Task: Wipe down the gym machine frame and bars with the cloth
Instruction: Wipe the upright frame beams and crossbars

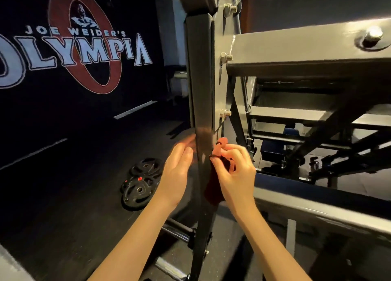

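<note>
Head view: red cloth [212, 185] bunched against the right side of the dark upright post [201, 90], its loose end hanging down beside the post. Right hand [234, 172] grip clenched on the cloth, fingers curled, pinching its top. Left hand [177, 170] at the post's left side, grip released, fingers straight, blurred; cannot tell if it touches the post. Cloth looks light, soft and floppy, so probably best held wadded in the palm. Post looks rigid, smooth painted steel and should take firm pressure. Weight plates [139, 181] on the floor left of the post.
</note>
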A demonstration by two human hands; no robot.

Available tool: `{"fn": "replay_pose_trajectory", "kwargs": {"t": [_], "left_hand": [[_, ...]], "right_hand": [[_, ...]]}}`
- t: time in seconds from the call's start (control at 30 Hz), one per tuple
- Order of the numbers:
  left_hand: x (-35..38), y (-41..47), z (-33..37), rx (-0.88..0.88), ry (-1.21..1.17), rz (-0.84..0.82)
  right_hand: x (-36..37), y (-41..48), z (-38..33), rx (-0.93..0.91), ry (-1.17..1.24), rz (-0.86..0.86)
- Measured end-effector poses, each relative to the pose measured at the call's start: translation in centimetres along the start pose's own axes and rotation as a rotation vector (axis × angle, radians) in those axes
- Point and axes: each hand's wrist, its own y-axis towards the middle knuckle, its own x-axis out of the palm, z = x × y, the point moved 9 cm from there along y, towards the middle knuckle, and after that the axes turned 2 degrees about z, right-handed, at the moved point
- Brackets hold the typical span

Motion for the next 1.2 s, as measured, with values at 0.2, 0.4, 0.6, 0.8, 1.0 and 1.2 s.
{"fn": "replay_pose_trajectory", "kwargs": {"t": [0.2, 0.4, 0.6, 0.8, 1.0, 1.2], "left_hand": [[-0.6, 1.2, -0.8, -0.040, -0.063, -0.177], [0.2, 0.5, 0.0, -0.073, -0.208, -0.257], [0.4, 0.9, -1.0, -0.135, -0.245, -0.304], [0.1, 1.4, -1.0, -0.138, -0.256, -0.296], [0.3, 1.4, -1.5, -0.147, -0.254, -0.314], [0.0, 1.3, -1.3, -0.150, -0.269, -0.304]], "right_hand": [[-0.6, -2.1, -2.7, -0.110, -0.119, 0.133], [2.0, 0.9, -6.2, -0.335, -0.413, 0.104], [2.2, -2.2, -4.0, -0.279, -0.449, 0.044], [3.0, 1.5, -6.3, -0.486, -0.612, 0.135], [3.3, -4.6, -2.0, -0.401, -0.597, -0.101], [3.4, 0.2, -5.6, -0.524, -0.704, 0.112]]}}
